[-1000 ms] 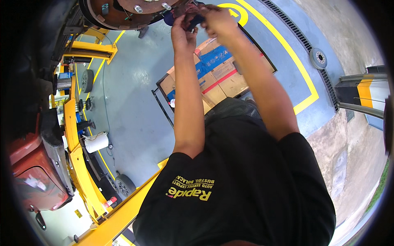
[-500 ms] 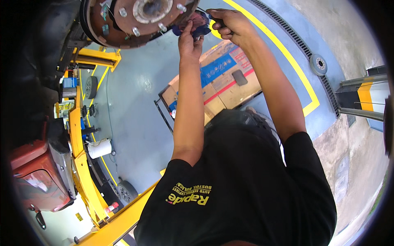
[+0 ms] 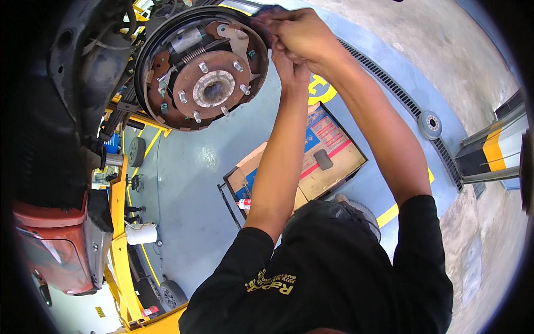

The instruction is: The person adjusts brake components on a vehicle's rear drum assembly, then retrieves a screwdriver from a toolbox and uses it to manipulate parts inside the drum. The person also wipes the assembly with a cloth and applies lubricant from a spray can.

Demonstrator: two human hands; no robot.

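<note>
Beside the upper right rim of an exposed drum brake [image 3: 161, 61], my two hands are close together. The rusty wheel hub [image 3: 189, 83] with several studs stands at its middle, and a coil spring [image 3: 193, 54] and curved brake shoes [image 3: 149, 103] show around it. My right hand [image 3: 306, 36] is closed, its fingers curled toward the brake's edge. Just below and partly behind it, my left hand [image 3: 290, 68] is also closed. A dark blue, cloth-like thing [image 3: 271, 9] shows past my fingers; what each hand grips is hidden.
Below my arms is a cardboard-covered cart [image 3: 334, 167] with a dark flat block [image 3: 322, 159] and a red-and-white tube [image 3: 243, 204]. A round grey metal part [image 3: 430, 124] lies by the floor grate [image 3: 384, 78]. Yellow lift arms [image 3: 119, 250] and a red vehicle [image 3: 53, 250] are at left.
The brake now sits lower and more fully in view. My hands, apart before with a dark-handled tool in the right and a dark, reddish bundle in the left, have come together at the rim.
</note>
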